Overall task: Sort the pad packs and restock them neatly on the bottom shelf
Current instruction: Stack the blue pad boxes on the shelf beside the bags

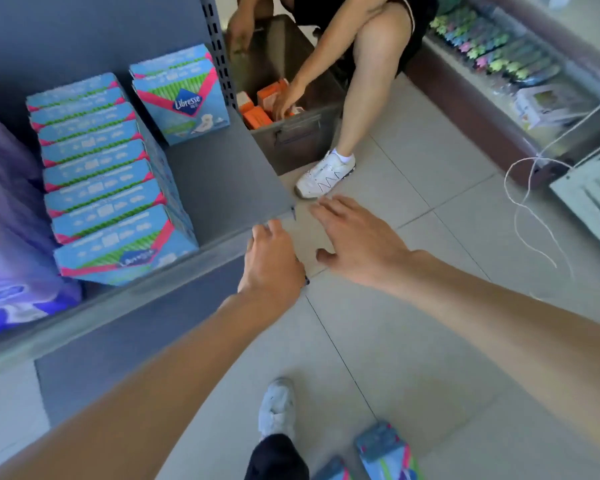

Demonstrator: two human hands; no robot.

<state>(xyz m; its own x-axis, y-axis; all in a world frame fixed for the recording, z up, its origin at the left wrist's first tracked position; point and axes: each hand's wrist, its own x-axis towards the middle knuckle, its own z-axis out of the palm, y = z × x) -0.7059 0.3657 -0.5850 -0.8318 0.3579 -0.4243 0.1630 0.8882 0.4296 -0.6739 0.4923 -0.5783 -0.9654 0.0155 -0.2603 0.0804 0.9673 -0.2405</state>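
A row of several blue pad packs [104, 181] with pink and green stripes stands on the grey bottom shelf [222, 181]. A shorter stack of the same blue packs [184, 98] stands behind them to the right. Purple pad packs [11, 237] fill the shelf's left end. More blue packs [385, 452] lie on the floor at the bottom edge. My left hand [271, 261] hovers at the shelf's front right corner, fingers loosely curled, holding nothing. My right hand [357, 240] is spread flat over the floor tiles just right of that corner, empty.
Another person sits past the shelf's end, a hand [288, 102] in a grey bin [298, 133] of orange packs, a white shoe [326, 174] near the shelf corner. A low display case [506, 74] and a white cord [527, 202] lie right. My shoe [278, 407] is below.
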